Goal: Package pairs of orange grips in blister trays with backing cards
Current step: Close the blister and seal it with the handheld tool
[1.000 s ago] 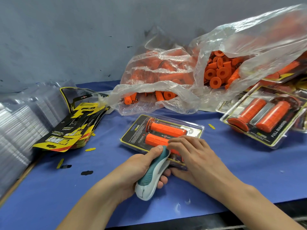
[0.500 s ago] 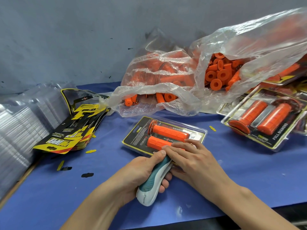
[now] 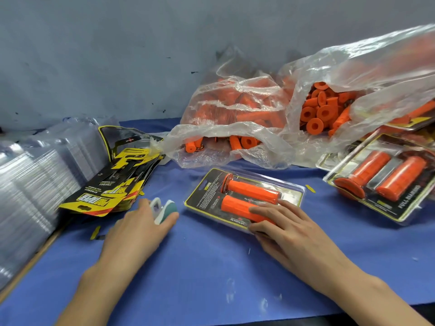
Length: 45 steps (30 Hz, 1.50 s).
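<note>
- your right hand (image 3: pixel 289 228) lies on the near right corner of the blister pack (image 3: pixel 243 200), fingers nearly straight and spread, the fingertips resting on the nearer of the two orange grips (image 3: pixel 244 208) sealed inside it.
- the blister pack lies flat on the blue bench (image 3: pixel 211 267) in the middle of the view, with a black, yellow-edged card behind the two grips, which lie side by side.
- left of the blister pack, your left hand (image 3: pixel 138 229) covers the white and teal stapler (image 3: pixel 163 209); the picture is blurred there, and you cannot tell whether the fingers curl round it or only rest over it.
- further left of the blister pack, a fanned pile of black and yellow backing cards (image 3: pixel 113 182) lies on the bench, and beyond it a stack of clear blister trays (image 3: pixel 35 182) reaches to the left edge.
- behind the blister pack, two clear plastic bags (image 3: pixel 235 128) of loose orange grips lie open toward you.
- right of the blister pack, a finished pack (image 3: pixel 386 182) with two orange grips sits tilted on top of other packs.
- small yellow and black card scraps (image 3: pixel 95 231) lie on the bench near the backing cards.
</note>
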Each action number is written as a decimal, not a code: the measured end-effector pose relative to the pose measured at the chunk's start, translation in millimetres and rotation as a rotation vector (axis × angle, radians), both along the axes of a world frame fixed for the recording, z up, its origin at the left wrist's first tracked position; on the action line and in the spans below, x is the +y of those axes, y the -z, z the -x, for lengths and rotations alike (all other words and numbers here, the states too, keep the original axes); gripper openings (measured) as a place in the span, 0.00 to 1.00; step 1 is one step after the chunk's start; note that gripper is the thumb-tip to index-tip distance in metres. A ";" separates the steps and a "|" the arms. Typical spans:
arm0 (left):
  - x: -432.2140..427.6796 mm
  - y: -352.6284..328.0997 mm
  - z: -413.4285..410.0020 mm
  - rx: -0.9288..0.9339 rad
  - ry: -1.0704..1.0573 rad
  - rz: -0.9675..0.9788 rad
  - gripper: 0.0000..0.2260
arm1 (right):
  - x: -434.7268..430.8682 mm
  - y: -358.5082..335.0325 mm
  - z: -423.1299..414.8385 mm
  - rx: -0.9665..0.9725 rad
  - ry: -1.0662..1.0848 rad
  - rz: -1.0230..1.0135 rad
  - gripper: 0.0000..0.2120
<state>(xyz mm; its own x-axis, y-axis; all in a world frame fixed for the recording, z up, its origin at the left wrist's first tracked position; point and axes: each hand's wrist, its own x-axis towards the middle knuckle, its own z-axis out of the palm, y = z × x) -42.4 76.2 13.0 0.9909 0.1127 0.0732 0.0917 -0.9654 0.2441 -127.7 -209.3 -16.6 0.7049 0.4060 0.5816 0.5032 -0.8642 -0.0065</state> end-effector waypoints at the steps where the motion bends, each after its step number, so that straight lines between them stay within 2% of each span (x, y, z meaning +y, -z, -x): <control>1: 1.8 3.7 -1.1 -0.028 -0.017 -0.088 0.25 | 0.6 0.1 0.0 -0.005 0.001 0.003 0.04; 3: 1.0 7.5 -0.2 -0.118 -0.020 -0.243 0.27 | 1.8 0.1 -0.2 -0.014 0.013 0.002 0.03; 5: -6.3 5.8 2.4 -0.321 0.059 -0.209 0.26 | 2.8 0.4 -0.5 -0.018 0.032 0.002 0.02; 8: -31.8 3.7 10.2 -0.492 0.458 0.003 0.20 | 2.3 -0.6 -0.5 -0.001 0.063 -0.002 0.04; 11: -60.7 9.5 25.0 -0.500 0.816 -0.031 0.16 | 0.2 -3.3 1.1 0.029 0.068 -0.034 0.03; 13: -76.3 17.2 31.1 -0.527 0.899 -0.079 0.14 | -0.9 -4.1 2.8 0.046 0.058 -0.059 0.04; 17: -93.6 25.1 32.9 -0.667 0.966 -0.104 0.02 | -3.3 -4.1 4.7 0.071 0.045 -0.077 0.05; 19: -94.8 26.4 31.6 -0.671 0.987 -0.075 0.04 | -6.1 -5.5 5.6 0.069 0.043 -0.077 0.03; 24: -90.4 22.4 30.0 -0.641 1.004 -0.073 0.07 | -11.9 -5.3 7.4 0.055 0.047 0.022 0.07; 29: -80.3 18.1 24.7 -0.616 0.977 -0.080 0.02 | -21.5 -8.2 6.9 0.018 0.086 0.040 0.07; 33: -57.9 12.9 14.8 -0.592 0.887 -0.054 0.05 | -42.5 -13.5 7.3 0.034 0.182 -0.034 0.05; 35: -48.1 10.5 11.1 -0.591 0.870 -0.044 0.04 | -50.2 -16.1 7.6 0.059 0.233 -0.052 0.07; 41: -54.8 14.7 21.3 -0.592 0.942 -0.080 0.06 | -53.5 -14.4 6.5 0.046 0.360 -0.049 0.12; 45: -67.7 18.3 37.2 -0.621 1.032 -0.023 0.01 | -25.1 -5.8 5.1 -0.050 0.243 0.002 0.13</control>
<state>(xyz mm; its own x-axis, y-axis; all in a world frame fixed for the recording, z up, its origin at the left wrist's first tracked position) -79.7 8.4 -5.2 0.4085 -0.7197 0.5614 -0.8531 -0.5197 -0.0454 -132.8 -234.4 -10.8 0.7519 0.2297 0.6179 0.2806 -0.9597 0.0152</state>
